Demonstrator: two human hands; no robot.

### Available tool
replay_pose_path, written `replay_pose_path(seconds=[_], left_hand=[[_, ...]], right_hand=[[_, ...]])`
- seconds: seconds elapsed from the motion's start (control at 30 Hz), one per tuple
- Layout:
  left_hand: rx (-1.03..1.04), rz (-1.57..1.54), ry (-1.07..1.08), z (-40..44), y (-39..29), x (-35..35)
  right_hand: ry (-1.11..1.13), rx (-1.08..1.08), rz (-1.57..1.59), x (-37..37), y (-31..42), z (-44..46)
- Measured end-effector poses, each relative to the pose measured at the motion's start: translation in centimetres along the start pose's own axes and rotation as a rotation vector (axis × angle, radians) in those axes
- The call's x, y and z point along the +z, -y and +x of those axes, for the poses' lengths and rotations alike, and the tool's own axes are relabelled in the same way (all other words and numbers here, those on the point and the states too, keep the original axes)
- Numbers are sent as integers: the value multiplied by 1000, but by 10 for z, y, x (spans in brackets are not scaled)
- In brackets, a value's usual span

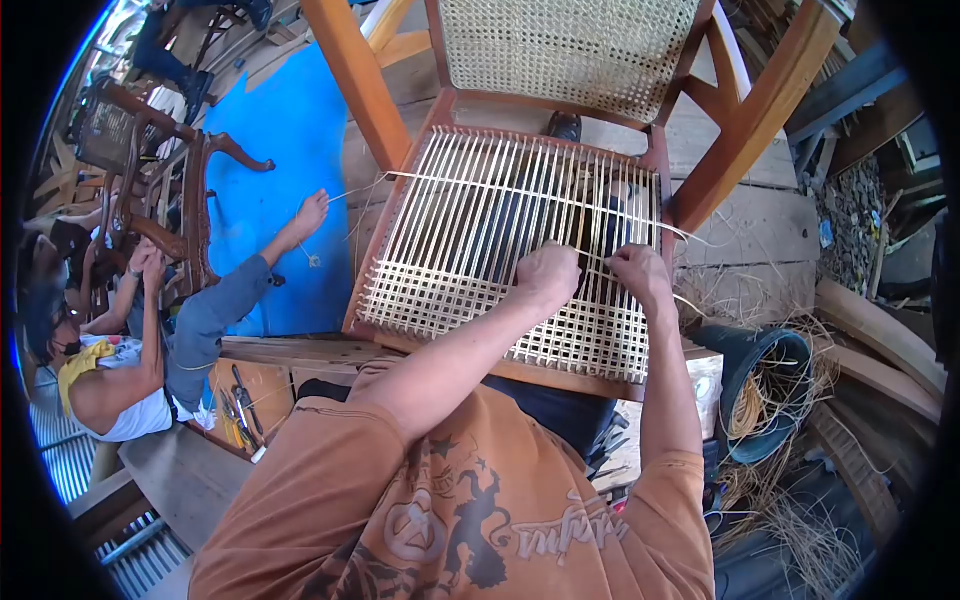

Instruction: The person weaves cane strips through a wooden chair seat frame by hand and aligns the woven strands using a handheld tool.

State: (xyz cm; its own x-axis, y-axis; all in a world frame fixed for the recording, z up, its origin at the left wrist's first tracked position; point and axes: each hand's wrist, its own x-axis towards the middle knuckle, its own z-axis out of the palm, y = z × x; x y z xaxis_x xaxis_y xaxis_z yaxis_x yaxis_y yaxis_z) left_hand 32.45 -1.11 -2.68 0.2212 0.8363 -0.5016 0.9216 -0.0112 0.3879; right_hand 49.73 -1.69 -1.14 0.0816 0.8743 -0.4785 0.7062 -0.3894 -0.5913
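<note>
A wooden chair's seat frame [655, 165] stands before me, strung with pale cane strands [480, 200]. The near part of the seat [430, 300] is woven into a square grid, while the far part has mostly lengthwise strands. My left hand [548, 272] is closed over the strands near the middle, its fingertips hidden. To its right, my right hand [642, 275] pinches a thin cane strand above the seat. One loose crosswise strand [540, 192] spans the far part, and its ends stick out past both sides.
A bucket [735, 400] with coiled cane stands at right, near scattered cane scraps [790, 530]. The chair's caned back [570, 50] rises ahead. At left, another person [130, 370] sits by a carved chair [195, 190] and a blue sheet [290, 110]. Hand tools [240, 410] lie nearby.
</note>
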Motion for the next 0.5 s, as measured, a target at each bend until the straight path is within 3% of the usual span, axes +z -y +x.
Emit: replay_pose_path(seconds=[0.1, 0.23, 0.5], left_hand=[[-104, 5, 120, -4, -18, -27], [-188, -369, 201, 7, -3, -29], [-270, -566, 191, 13, 4, -24]], right_hand=[[-16, -9, 28, 0, -2, -2], [-54, 20, -25, -1, -1, -1], [24, 109, -89, -7, 6, -3]])
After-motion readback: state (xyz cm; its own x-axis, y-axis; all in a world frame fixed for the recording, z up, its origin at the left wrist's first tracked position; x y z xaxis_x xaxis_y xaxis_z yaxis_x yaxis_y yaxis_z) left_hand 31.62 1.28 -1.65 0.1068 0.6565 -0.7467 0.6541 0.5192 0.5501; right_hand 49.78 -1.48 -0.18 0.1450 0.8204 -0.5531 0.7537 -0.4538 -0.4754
